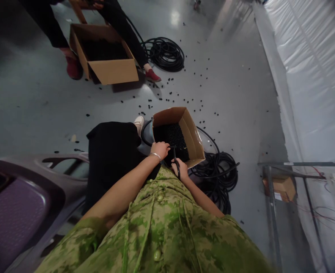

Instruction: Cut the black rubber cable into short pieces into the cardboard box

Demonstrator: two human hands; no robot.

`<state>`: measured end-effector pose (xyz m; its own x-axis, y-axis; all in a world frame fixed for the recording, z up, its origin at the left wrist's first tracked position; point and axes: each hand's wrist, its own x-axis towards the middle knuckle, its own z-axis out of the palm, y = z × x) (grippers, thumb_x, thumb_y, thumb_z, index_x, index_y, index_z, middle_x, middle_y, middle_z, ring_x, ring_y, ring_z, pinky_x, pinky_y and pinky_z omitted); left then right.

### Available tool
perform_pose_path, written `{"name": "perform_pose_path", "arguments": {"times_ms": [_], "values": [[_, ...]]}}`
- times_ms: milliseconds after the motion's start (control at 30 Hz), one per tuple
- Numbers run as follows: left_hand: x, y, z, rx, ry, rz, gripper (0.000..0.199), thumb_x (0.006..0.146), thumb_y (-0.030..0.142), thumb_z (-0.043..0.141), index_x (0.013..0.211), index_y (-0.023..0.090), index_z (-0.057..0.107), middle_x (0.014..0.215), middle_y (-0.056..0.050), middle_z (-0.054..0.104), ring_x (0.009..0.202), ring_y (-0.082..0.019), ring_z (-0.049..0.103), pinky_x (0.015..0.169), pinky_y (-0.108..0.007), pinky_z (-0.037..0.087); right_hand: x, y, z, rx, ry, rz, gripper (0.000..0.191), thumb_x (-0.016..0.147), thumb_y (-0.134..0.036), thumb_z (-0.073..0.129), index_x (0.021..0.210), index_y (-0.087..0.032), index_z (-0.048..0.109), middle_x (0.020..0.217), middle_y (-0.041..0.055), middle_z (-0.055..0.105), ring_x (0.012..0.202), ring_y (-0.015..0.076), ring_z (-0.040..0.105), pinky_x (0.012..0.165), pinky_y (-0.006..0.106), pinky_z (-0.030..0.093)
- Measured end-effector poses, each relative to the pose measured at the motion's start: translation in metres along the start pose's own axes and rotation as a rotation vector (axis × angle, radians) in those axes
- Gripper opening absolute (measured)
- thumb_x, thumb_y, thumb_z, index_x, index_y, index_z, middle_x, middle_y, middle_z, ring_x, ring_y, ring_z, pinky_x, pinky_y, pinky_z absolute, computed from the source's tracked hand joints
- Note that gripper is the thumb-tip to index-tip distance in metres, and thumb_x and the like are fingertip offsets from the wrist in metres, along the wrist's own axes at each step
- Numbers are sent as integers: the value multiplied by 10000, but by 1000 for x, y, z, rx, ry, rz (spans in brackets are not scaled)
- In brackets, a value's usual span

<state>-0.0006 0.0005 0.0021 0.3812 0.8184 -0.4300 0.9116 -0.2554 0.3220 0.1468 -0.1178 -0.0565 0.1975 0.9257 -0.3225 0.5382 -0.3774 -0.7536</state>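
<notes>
The right hand gripped the scissors, blades crosswise to the black tube pinched in the left hand.

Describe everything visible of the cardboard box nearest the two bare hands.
The box is brown, apparently cardboard, and open at the top, its far and right walls showing inside. Shiny patches, perhaps tape, mark its right edge. Many small black pieces lie inside. Coiled black hose lies to its right. The left hand and right hand are at its near side; whether they touch it is unclear.
</notes>
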Motion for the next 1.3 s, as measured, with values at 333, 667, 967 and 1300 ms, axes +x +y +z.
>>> {"name": "perform_pose_path", "arguments": {"times_ms": [333,667,967,1300], "values": [[4,-3,2,-2,-17,-14,377,992,339,448,1230,254,728,1215,-131,722,1135,-295,661,920,-397,455,4,3,7,42,25,-12,259,709,-309,535,843,-231,744,650,-27,641,623,145,546,640,212,436],[6,-5,3,2,-41,-35,374,991,366,461,1244,276,720,1225,-124,724,1137,-291,670,929,-386,457,10,7,14,30,47,-23,235,714,-316,517,776,-218,722,626,-16,623,603,140,556,631,217,431],[5,-5,1,-4,-55,-43,349,996,355,466,1216,273,724,1231,-110,726,1142,-274,672,926,-360,458,14,10,16,7,50,-23,199,698,-309,540,758,-221,709,604,-27,615,591,139,549,645,222,457],[6,-6,5,-19,5,-31,362,999,342,447,1210,255,727,1206,-116,724,1134,-275,666,921,-370,454,6,10,7,117,11,29,291,684,-314,547,891,-214,725,594,-52,604,584,129,558,621,210,454]]}}
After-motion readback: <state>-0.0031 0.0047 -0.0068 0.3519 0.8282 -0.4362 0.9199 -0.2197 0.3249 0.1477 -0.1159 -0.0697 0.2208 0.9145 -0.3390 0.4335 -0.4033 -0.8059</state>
